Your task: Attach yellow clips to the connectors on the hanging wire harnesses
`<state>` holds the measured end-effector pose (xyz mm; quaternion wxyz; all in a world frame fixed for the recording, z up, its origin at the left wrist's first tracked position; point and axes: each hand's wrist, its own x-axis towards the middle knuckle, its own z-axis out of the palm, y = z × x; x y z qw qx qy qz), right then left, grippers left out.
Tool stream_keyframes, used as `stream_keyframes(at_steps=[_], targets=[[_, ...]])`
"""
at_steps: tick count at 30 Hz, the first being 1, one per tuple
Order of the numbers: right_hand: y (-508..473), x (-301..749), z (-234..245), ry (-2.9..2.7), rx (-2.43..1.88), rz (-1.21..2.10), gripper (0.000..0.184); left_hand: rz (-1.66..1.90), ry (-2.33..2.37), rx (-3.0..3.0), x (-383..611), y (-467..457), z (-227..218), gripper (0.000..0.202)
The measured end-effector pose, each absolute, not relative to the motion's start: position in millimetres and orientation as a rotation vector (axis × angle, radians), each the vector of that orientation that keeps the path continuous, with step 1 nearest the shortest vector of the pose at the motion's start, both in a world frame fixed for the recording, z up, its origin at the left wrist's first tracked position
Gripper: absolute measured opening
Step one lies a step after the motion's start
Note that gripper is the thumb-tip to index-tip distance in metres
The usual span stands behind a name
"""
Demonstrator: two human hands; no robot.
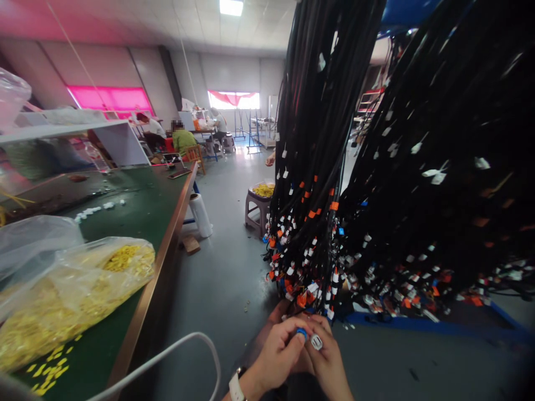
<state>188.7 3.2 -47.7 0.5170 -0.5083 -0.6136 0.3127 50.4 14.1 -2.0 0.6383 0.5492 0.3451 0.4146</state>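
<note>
Low in the middle, my two hands are close together at the bottom of a hanging bundle of black cables (321,128). My left hand (278,351), with a white watch on its wrist, pinches a small blue connector (301,333) between thumb and fingers. In my right hand (328,356) sits a white connector (316,342), its opening facing me. Cable ends with white and orange plugs (309,289) hang just beyond my fingers. Whether the two connectors share one cable is hidden by my hands.
On the left a green-topped table (146,189) carries a clear bag of yellow pieces (79,289). A stool (256,209) with a tray of yellow pieces stands ahead. More cables (451,167) hang at right over a blue frame (418,323). Seated people (184,139) work far back.
</note>
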Motion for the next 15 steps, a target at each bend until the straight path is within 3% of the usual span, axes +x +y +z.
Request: stream_keyframes(at_steps=[15], targets=[[4.2, 184.6, -45.0, -1.457, -1.336, 0.711, 0.027, 0.872, 0.694, 0.925, 47.9, 14.7, -11.4, 0.037]])
